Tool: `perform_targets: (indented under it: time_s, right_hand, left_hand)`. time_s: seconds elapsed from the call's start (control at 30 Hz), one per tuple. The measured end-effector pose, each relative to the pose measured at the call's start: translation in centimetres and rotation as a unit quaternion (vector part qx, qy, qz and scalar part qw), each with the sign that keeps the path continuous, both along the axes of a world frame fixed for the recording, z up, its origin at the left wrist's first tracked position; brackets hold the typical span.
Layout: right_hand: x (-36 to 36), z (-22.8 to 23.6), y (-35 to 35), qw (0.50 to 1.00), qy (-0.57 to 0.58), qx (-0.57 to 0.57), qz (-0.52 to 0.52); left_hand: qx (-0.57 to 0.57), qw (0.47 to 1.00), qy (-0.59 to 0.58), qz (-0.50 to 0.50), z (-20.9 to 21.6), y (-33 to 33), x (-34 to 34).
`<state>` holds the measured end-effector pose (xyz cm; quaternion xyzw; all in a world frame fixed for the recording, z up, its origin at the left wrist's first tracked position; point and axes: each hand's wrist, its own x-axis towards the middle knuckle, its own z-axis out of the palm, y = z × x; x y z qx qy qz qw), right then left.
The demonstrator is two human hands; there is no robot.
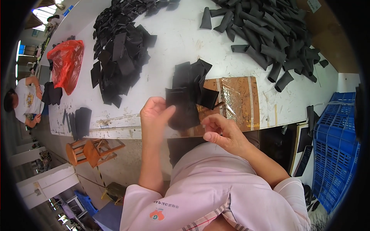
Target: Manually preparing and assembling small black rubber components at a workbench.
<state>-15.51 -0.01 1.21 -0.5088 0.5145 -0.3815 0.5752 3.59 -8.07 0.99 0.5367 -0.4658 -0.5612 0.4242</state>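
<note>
White worktable (185,42) w/ a big heap of flat black pieces (119,54) at its far left and rolled black sleeves (266,34) far right. Brown taped board (239,96) sits at the table's near edge, prob. as a work pad. Small black stack (192,82) on it. Left hand (154,115) pinches a black fabric piece (184,111) over that edge; right hand (221,131) is half-curled beside it, can't tell if gripping.

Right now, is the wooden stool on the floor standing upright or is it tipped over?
Tipped over. The wooden stool lies on its side on the floor beside the white table, round seat facing left, legs pointing right.
</note>
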Motion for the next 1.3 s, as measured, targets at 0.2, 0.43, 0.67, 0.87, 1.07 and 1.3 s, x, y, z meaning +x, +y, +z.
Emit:
perform_targets:
  time_s: [0.2,0.43,0.67,0.87,1.07,1.3]
  right_hand:
    - [1.5,0.4,0.2,0.926,-0.301,0.213,-0.079]
    - [-1.5,0.3,1.9,0.878,-0.386,0.188,-0.211]
    - [-3.2,0.0,2.3,0.856,-0.415,0.201,-0.234]
    - [-3.2,-0.2,2.3,0.854,-0.413,0.210,-0.237]
    - [-3.5,-0.4,1.3,0.955,0.271,0.110,-0.047]
    - [-1.6,1.5,1.6,0.979,0.094,-0.131,-0.125]
  left_hand:
    - [0.118,0.969,0.120,-0.179,2.9,2.2,-2.8]
    - [0.271,0.881,0.373,-0.106,2.2,4.1,-2.7]
    - [0.299,0.861,0.375,-0.172,1.9,5.0,-3.3]
    - [0.285,0.897,0.286,-0.177,1.9,5.1,-3.8]
    - [0.155,0.973,0.102,-0.134,1.9,5.6,-5.2]
    - [-0.007,0.995,-0.017,-0.099,1.8,6.1,-6.2]
